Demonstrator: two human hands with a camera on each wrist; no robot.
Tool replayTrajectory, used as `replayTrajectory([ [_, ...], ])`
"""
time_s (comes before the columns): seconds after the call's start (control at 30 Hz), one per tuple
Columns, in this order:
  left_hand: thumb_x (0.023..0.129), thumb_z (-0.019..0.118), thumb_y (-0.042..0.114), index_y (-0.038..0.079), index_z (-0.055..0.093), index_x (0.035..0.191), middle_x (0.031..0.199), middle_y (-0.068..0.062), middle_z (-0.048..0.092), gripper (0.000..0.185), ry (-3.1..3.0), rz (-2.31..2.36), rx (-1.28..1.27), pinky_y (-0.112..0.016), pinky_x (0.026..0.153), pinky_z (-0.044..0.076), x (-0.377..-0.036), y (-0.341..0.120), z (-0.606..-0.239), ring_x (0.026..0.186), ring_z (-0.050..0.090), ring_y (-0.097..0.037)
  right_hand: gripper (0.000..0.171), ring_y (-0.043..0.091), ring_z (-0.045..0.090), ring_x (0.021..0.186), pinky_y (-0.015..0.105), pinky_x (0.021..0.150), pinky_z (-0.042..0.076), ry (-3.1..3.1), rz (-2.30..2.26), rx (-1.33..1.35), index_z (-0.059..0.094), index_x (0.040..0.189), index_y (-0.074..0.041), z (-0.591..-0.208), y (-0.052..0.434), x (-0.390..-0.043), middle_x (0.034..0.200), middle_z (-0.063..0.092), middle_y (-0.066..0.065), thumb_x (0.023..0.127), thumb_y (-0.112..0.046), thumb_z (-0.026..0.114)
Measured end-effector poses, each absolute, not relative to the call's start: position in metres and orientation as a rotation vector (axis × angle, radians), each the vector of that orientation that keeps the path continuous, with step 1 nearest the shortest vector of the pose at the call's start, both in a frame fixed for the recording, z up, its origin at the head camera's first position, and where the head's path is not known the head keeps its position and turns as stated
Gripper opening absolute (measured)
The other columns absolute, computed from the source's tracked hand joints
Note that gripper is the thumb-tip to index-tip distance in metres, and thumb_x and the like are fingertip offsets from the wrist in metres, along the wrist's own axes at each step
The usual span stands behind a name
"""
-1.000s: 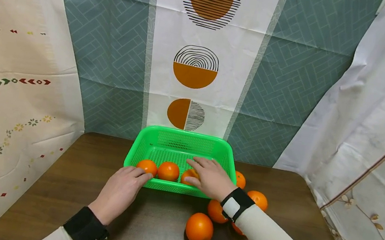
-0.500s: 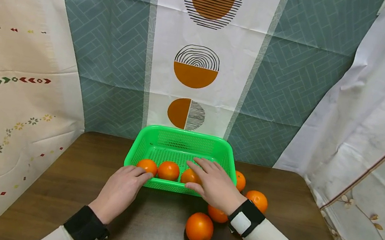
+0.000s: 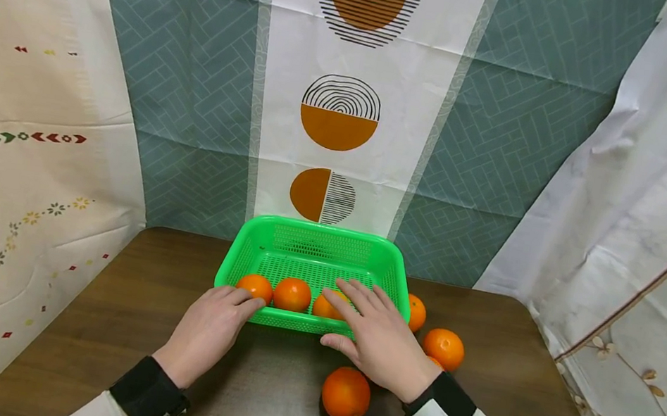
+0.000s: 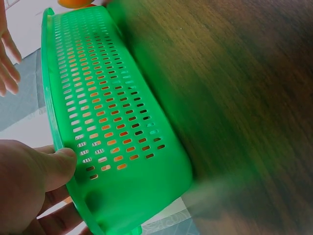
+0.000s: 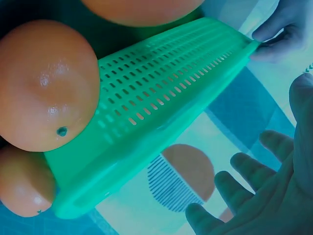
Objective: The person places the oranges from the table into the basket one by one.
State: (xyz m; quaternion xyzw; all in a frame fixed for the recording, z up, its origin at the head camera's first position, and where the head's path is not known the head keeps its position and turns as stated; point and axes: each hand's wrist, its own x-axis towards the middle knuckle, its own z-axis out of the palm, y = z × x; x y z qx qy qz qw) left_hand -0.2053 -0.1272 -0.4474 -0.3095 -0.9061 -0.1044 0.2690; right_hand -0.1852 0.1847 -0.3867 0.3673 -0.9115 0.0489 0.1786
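Observation:
A green plastic basket (image 3: pixel 301 321) with perforated walls stands at the back of the table. Three oranges (image 3: pixel 292 294) lie in a row along the inside of its front wall; the right one is partly covered by fingers. My left hand (image 3: pixel 207 329) grips the basket's front-left rim, thumb outside and fingers over the inner side, as the left wrist view shows at the rim (image 4: pixel 55 117). Over the front-right part of the basket hovers my right hand (image 3: pixel 381 343), fingers spread and holding nothing. In the right wrist view those fingers (image 5: pixel 249 178) are apart from the basket wall.
One loose orange (image 3: pixel 346 395) sits in front of the basket. More lie right of it, including a far orange (image 3: pixel 417 313) by the basket's side and another orange (image 3: pixel 444 349) beyond my wrist. A patterned cloth (image 3: pixel 195 146) hangs behind the brown table (image 3: pixel 136 294).
My right hand has drawn back to the right and toward me, its fingers spreading wider. It now covers a loose orange seen before. The left hand has stayed on the rim.

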Motion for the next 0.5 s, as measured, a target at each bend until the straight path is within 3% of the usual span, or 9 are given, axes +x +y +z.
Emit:
replayTrajectory([
  [0.17, 0.08, 0.083, 0.002, 0.014, 0.074, 0.114, 0.105, -0.001, 0.068, 0.038, -2.437, -0.286, -0.843, -0.042, 0.091, 0.052, -0.206, -0.127, -0.448, 0.095, 0.062, -0.024, 0.07, 0.028, 0.034, 0.146, 0.055, 0.116, 0.027, -2.58, 0.135, 1.042, 0.04, 0.156, -0.021, -0.385, 0.186, -0.172, 0.161, 0.033, 0.005, 0.098, -0.059, 0.053],
  [0.5, 0.08, 0.084, 0.001, 0.014, 0.074, 0.113, 0.103, 0.0, 0.068, 0.037, -2.422, -0.286, -0.853, -0.041, 0.089, 0.052, -0.206, -0.127, -0.448, 0.093, 0.062, -0.023, 0.069, 0.027, 0.036, 0.146, 0.055, 0.115, 0.03, -2.5, 0.133, 1.064, 0.041, 0.155, -0.022, -0.39, 0.188, -0.146, 0.158, 0.039, 0.006, 0.099, -0.06, 0.05],
])
